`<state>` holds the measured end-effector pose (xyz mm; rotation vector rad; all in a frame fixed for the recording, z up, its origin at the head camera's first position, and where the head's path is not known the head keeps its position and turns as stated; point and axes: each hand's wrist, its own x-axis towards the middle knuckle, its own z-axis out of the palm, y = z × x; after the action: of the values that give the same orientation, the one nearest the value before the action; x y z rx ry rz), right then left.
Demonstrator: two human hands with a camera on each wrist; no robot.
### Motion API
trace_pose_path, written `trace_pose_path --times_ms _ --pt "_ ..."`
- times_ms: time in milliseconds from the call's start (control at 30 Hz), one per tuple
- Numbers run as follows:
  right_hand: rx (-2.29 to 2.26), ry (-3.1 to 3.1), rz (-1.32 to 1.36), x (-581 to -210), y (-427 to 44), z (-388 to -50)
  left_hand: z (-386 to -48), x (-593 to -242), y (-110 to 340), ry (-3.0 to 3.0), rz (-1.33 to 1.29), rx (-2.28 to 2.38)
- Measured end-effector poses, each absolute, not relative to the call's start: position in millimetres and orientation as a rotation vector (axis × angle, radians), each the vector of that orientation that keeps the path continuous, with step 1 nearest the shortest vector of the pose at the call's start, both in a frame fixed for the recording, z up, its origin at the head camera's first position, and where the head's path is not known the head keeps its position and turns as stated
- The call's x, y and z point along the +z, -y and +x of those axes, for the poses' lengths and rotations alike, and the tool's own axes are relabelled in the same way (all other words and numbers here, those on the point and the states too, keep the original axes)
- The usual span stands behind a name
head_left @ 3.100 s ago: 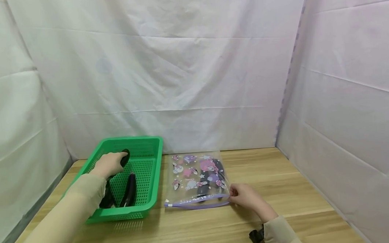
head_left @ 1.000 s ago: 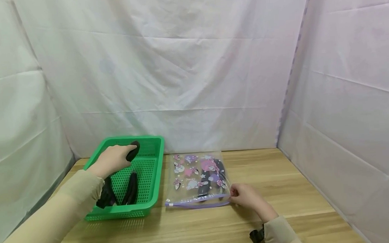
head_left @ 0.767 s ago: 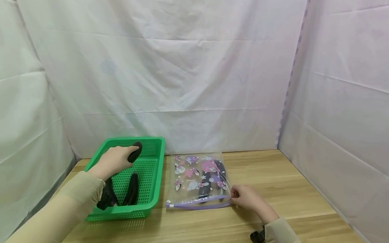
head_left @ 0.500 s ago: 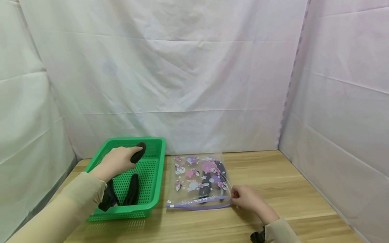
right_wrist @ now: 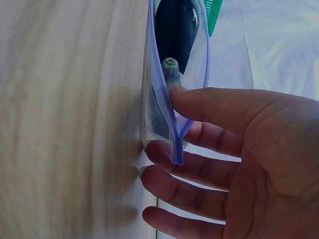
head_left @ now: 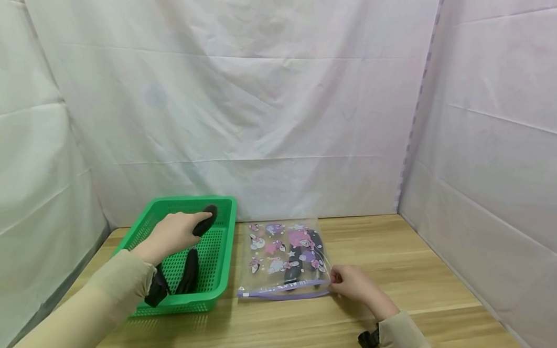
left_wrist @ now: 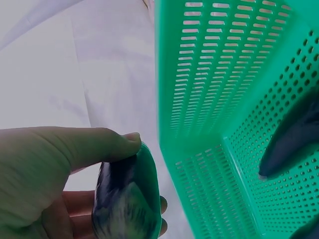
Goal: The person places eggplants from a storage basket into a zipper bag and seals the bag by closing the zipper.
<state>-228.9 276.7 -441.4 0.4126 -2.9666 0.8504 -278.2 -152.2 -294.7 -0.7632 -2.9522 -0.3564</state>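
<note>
On the wooden table (head_left: 287,336), before you: one green basket (head_left: 190,299). One printed zip bag (head_left: 264,259), beside it, mouth parted. Your left hand (head_left: 173,237): gripping an eggplant (head_left: 206,223) over the basket in the head view. Your right hand (head_left: 352,283): pinching the bag's mouth at its right corner. Done, seemingly: two bagged eggplants (head_left: 293,268). Left, by judgement: your gripped one; at least one basket eggplant (head_left: 188,273), perhaps another; zipping shut.
</note>
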Motion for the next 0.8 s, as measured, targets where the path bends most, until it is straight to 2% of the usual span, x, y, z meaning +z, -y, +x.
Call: trace_pose_path --times_ms 800 --pt "0.842 2.969 0.432 -439.8 -276.8 -228.7 -266.1 -295.7 131.2 2.891 -0.851 -0.368"
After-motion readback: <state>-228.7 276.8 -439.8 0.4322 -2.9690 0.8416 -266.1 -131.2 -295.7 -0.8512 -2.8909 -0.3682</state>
